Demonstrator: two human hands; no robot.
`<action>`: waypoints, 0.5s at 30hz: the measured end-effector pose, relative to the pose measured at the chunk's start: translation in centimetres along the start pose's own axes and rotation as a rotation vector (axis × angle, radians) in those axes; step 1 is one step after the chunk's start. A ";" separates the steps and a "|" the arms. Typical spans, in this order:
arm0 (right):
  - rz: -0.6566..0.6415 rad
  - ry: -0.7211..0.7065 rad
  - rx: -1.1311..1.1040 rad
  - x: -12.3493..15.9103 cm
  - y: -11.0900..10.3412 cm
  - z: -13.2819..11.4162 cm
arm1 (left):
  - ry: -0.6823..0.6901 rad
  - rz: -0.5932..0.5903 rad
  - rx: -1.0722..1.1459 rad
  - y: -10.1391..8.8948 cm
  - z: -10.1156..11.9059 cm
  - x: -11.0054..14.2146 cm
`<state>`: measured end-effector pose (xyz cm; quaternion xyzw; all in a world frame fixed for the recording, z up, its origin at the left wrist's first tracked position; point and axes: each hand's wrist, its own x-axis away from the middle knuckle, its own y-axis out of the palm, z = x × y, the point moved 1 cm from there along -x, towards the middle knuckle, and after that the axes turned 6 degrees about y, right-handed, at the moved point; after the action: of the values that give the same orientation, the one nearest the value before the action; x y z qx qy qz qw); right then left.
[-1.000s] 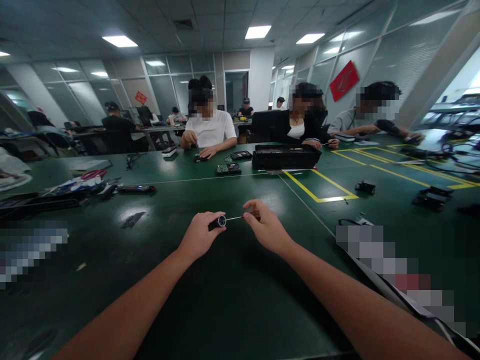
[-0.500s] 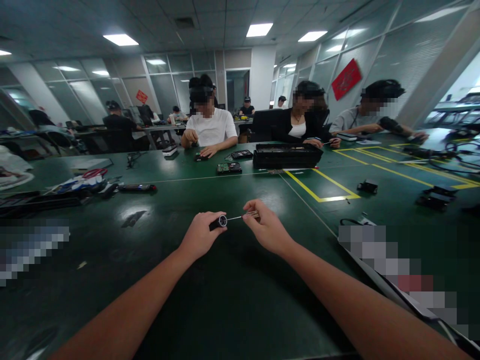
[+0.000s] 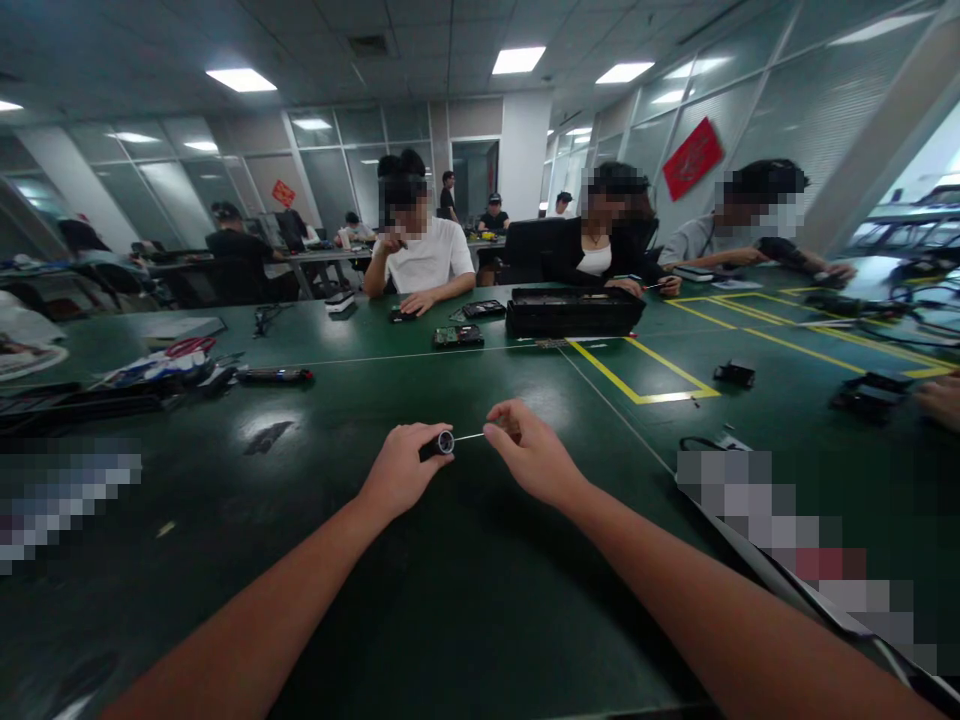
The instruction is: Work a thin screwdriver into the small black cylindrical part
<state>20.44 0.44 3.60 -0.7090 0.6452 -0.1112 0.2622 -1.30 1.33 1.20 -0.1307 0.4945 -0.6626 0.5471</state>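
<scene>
In the head view my left hand (image 3: pixel 396 468) is closed around a short black flashlight (image 3: pixel 436 445), whose round, silver-rimmed end faces right and toward me. My right hand (image 3: pixel 536 455) pinches a screwdriver (image 3: pixel 469 436) between thumb and fingers. Its thin metal shaft points left at the flashlight's rimmed end; whether the tip touches it I cannot tell. Most of the screwdriver's handle is hidden by my fingers. Both hands are held above the green table (image 3: pixel 465 600).
Hard drives (image 3: pixel 457 336) and a long black case (image 3: pixel 574 313) lie across the table. A dark tool (image 3: pixel 274 377) and scissors (image 3: pixel 189 347) are at left. Small black parts (image 3: pixel 733 374) and another person's hand (image 3: pixel 941 400) are at right. Several people sit opposite.
My hands keep nearly the same pose. The screwdriver's handle, partly visible half a second ago, is hidden now. The person opposite has raised a hand, and another hand has appeared at the right edge.
</scene>
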 end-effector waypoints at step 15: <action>-0.049 0.014 -0.077 -0.1 -0.1 0.1 | -0.002 -0.016 -0.015 0.2 -0.1 0.1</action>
<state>20.62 0.58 3.58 -0.7333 0.6332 -0.0977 0.2275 -1.28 1.30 1.01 -0.1394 0.4978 -0.6633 0.5411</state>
